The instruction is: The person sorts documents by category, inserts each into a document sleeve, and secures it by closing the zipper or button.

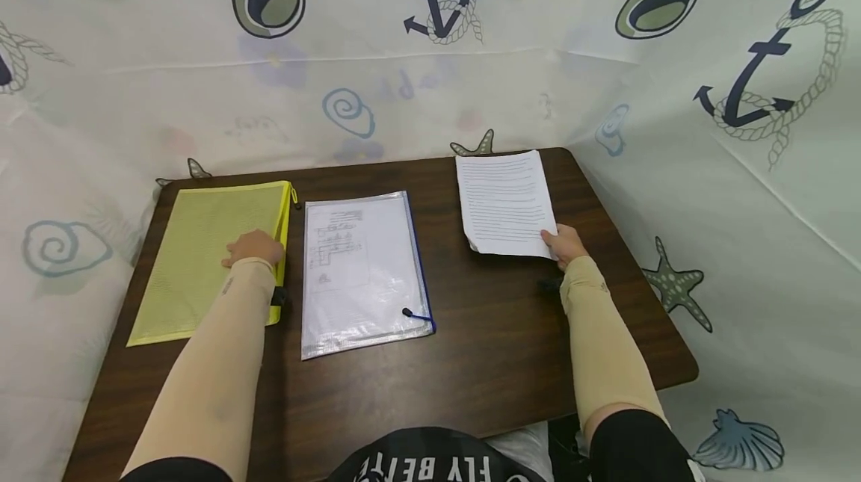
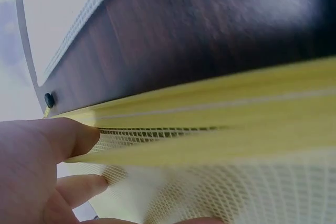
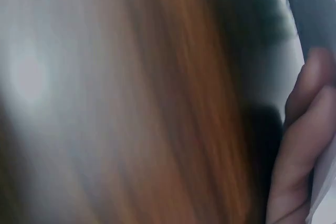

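On the left of the table lies a yellow mesh zip pouch (image 1: pixel 195 258). My left hand (image 1: pixel 255 246) is at its right edge, pinching the lip of the opening; in the left wrist view the thumb (image 2: pixel 79 137) sits at the parted zipper edge, with fingers on the mesh below. At the right, a stack of lined paper sheets (image 1: pixel 506 202) is gripped at its lower right corner by my right hand (image 1: pixel 567 244). The right wrist view shows curled fingers (image 3: pixel 302 145) against the sheets, the rest of that hand being out of frame.
Between the hands lies a clear zip pouch (image 1: pixel 366 273) with a blue zipper edge and a printed sheet inside. All of it is on a dark wooden table (image 1: pixel 484 347). A patterned curtain (image 1: pixel 417 108) hangs behind and at both sides.
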Tool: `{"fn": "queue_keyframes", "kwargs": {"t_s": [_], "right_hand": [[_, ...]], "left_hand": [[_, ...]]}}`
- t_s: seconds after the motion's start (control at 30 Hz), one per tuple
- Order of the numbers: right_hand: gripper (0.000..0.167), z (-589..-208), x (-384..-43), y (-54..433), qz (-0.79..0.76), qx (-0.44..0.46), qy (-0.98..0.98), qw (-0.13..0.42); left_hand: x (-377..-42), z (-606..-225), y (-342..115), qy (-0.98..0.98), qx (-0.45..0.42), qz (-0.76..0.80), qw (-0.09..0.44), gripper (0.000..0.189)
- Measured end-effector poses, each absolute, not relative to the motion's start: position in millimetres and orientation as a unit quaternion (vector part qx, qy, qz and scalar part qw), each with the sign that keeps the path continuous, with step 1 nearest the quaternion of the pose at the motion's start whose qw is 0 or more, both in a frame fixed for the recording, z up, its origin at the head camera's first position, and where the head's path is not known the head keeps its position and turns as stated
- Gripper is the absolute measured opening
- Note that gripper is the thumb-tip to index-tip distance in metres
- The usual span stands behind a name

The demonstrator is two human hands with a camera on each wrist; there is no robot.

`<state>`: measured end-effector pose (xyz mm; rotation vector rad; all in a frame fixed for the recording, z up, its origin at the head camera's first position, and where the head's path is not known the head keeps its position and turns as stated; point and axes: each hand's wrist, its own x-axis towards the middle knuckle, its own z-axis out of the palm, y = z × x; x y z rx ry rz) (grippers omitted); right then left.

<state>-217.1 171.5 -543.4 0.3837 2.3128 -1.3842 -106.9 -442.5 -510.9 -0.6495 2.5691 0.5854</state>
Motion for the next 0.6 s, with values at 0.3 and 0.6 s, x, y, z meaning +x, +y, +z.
{"fn": "queue_keyframes", "kwargs": {"t_s": [0.3,0.6], "right_hand": [[0.048,-539,-215,141,-0.510,0.153,0.820,0.209],[0.047,-535,-209,139,-0.522,0.157,0.811,0.212]], "left_hand": [[-109,-509,-444,0.921,-0.240,0.216,0.217,0.063],[-113,-500,-443,0.920,-0.235,0.221,0.221,0.067]]}}
